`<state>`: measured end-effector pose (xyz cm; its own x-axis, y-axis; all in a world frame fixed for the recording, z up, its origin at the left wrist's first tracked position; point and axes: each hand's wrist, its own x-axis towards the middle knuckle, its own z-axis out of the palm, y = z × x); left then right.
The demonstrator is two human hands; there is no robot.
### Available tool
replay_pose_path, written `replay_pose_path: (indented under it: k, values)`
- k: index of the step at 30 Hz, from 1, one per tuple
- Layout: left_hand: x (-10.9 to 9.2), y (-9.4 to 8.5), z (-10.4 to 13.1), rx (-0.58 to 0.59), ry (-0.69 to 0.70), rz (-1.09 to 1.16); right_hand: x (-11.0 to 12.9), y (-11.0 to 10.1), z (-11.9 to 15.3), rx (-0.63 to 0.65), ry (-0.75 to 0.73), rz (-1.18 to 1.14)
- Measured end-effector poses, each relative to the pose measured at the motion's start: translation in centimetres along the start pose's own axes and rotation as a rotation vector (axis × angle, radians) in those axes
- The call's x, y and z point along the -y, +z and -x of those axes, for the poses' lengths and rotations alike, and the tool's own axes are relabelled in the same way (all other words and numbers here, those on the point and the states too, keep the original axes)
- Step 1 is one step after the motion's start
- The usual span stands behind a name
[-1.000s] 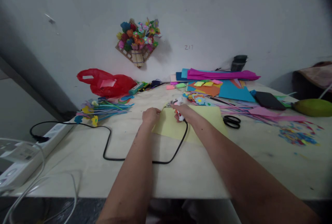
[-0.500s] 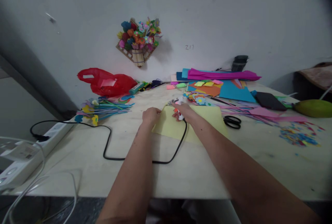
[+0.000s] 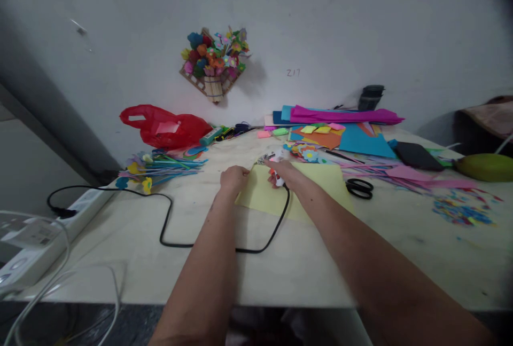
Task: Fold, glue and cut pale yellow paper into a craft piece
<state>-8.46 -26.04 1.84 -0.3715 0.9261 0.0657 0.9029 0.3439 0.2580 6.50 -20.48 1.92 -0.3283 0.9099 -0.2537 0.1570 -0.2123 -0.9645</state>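
The pale table (image 3: 192,276) is the largest thing before you, and your yellow sheet (image 3: 316,186) lies flat on it. The red bag (image 3: 184,132) is to the left of the sheet and farther back, and the white power strip (image 3: 86,207) is well to the left of it. To the left of the sheet there are also paper flowers with stems (image 3: 160,170). Your right hand (image 3: 286,171) is above the sheet, with its fingers closed around the white and orange corded tool (image 3: 278,179). Your left hand (image 3: 232,179) is at the left edge of the sheet, with the thumb and fingertips brought together; I cannot tell what is between them. The black-handled scissors (image 3: 359,188) lie at the right edge of the sheet. The black cord (image 3: 280,220) comes down from the tool, across the sheet.
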Motion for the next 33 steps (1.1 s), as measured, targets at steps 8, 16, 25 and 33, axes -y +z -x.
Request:
replay_pose_path:
  k: [8,16,25,33]
  values:
    - [-0.06,-0.13,0.15,0.004,0.006,-0.006,-0.2,-0.46,-0.3,0.079,-0.003,-0.002]
    - [-0.04,-0.17,0.25,0.003,0.01,-0.001,-0.11,-0.13,-0.29,0.019,-0.011,-0.011]
    - [0.06,-0.02,0.22,-0.013,0.004,0.017,0.32,0.25,0.0,-0.046,-0.005,-0.027]
    - [-0.14,-0.31,0.38,0.011,0.011,0.005,0.17,0.29,-0.39,-0.069,-0.005,-0.036]
